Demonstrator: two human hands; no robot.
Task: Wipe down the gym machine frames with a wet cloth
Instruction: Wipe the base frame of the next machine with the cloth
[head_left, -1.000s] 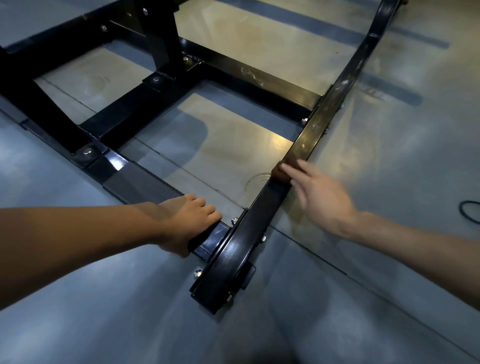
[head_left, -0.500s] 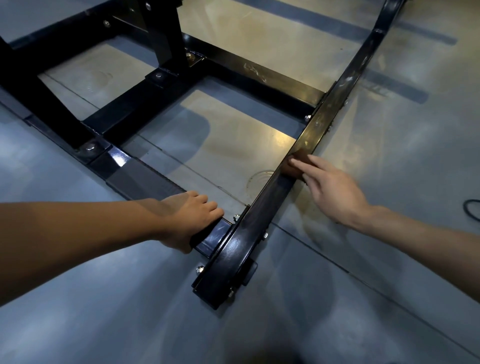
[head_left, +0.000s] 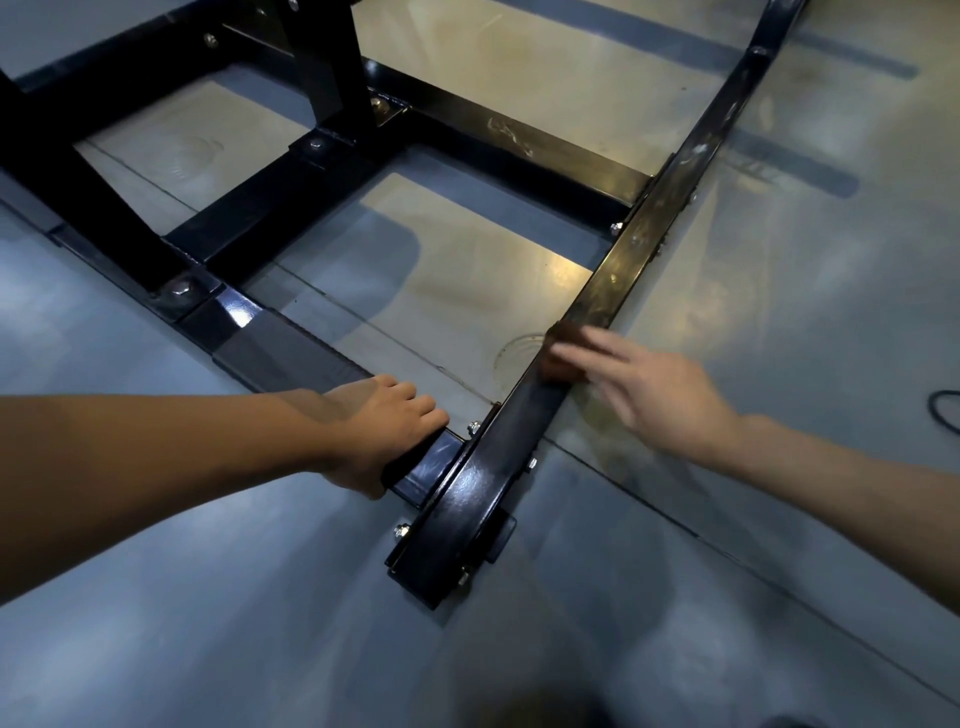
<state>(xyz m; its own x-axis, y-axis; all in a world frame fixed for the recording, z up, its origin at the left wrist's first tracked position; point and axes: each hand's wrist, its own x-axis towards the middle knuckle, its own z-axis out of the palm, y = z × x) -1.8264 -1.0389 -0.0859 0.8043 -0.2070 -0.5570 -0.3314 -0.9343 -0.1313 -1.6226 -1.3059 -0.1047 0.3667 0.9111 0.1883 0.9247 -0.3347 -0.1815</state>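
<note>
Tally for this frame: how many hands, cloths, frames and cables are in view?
Hands: 2, left hand and right hand
Cloths: 1, dark cloth under the right fingers
Frames: 1, black frame
Cables: 1, cable at the right edge
Total: 5

This looks like a gym floor, seen from close above. A heavy black steel machine frame lies low on the ground, built of square tubes joined with welded plates and visible bolts, with an upright post rising from a cross member. The floor is smooth, glossy and grey-blue, like poured or rubberised sports flooring, with thin seam lines and broad reflections of overhead light. Dark painted stripes cross it farther off, and a loop of black cable lies at the right edge.
</note>
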